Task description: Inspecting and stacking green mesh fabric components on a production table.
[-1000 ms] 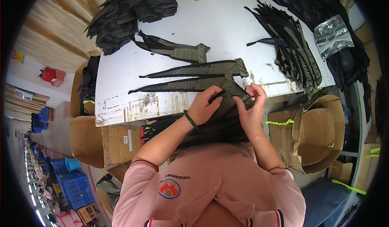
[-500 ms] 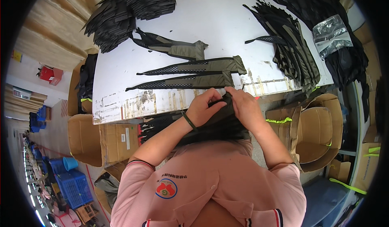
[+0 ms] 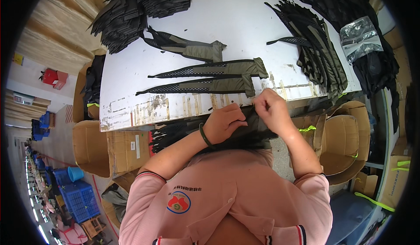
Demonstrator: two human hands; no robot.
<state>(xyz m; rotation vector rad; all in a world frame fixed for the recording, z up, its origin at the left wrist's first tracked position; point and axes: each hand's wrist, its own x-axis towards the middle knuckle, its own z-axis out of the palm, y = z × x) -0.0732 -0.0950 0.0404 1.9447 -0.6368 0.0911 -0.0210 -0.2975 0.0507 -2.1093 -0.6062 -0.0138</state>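
Note:
At the table's front edge, my right hand [image 3: 272, 109] pinches the edge of a dark fabric piece [image 3: 258, 121] that hangs toward my lap. My left hand [image 3: 224, 123], a dark green bangle [image 3: 205, 136] at its wrist, is curled beside it with thumb and fingertips close together; what they hold is hidden. Under my hands, a bundle of black strips [image 3: 175, 135] lies across my lap. Just beyond, two olive and black mesh-panelled fabric pieces [image 3: 188, 87] lie side by side on the white table [image 3: 245, 22], with more such pieces [image 3: 188, 49] behind them.
Stacked black pieces [image 3: 162, 2] fill the far left corner. At the right lie a pile of olive-black strips [image 3: 321, 57], black fabric [image 3: 372, 70] and a clear plastic bag [image 3: 361, 37]. Open cardboard boxes [image 3: 92, 151] [image 3: 343, 144] flank me; blue crates [image 3: 78, 197] stand farther left.
My right hand has moved up and slightly right, away from my left hand. The left has drawn slightly down from the table edge, opening a gap between them.

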